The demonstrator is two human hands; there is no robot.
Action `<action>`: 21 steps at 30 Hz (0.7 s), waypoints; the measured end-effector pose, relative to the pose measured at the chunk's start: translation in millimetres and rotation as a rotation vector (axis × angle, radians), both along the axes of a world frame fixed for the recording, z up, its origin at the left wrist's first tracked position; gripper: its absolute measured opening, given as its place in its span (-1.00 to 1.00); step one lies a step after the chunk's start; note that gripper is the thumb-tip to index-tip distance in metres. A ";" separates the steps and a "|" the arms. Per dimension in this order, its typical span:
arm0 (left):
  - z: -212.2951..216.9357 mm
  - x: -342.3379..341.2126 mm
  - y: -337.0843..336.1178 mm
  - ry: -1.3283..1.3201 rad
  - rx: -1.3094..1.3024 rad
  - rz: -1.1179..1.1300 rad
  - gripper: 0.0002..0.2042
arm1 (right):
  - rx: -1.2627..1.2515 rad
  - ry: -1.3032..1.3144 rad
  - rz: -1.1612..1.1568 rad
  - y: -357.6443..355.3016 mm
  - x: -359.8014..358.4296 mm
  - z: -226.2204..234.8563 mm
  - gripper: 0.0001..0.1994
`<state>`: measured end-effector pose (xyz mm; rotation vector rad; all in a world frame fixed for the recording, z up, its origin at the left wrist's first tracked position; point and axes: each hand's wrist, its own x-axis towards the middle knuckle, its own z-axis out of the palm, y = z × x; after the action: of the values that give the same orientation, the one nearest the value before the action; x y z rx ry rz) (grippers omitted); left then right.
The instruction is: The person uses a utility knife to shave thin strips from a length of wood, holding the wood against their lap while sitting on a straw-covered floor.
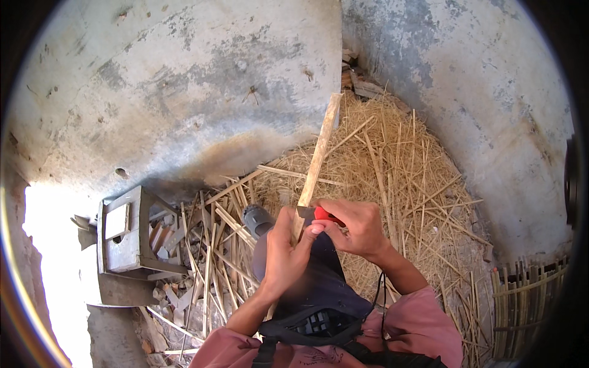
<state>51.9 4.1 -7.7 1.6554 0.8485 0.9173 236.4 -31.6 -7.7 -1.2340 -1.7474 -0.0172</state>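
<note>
A long, pale strip of wood or bamboo slants up and away from my lap, its far end over the straw. Low on the strip, my left hand is closed around it, thumb along its side. My right hand grips a knife by its red handle, most of which the fingers hide. The short, dark blade lies across the strip, just beyond my left fingers. Beneath both hands is my dark-clothed leg, which hides the strip's near end.
Straw and thin shavings are heaped ahead and to the right. Split sticks lie scattered at the left, beside a grey box-like frame. A slatted wooden panel stands at the right. Stained walls enclose the spot.
</note>
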 end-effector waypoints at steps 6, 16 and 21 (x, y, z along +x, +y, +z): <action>-1.9 -5.1 2.0 0.000 -0.035 -0.080 -0.73 | -0.048 -0.043 0.125 1.3 10.0 1.2 -0.75; -2.1 -8.7 0.0 0.013 -0.008 -0.045 -0.68 | -0.067 -0.088 0.133 0.4 8.9 10.5 -0.77; 2.2 -8.2 -1.7 0.057 0.036 -0.023 -0.70 | -0.014 -0.098 0.078 -0.2 6.1 2.0 -0.76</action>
<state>43.7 2.5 -5.5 1.7261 0.8543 0.8776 242.5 -31.9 -5.7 -1.1916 -1.8827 -0.0199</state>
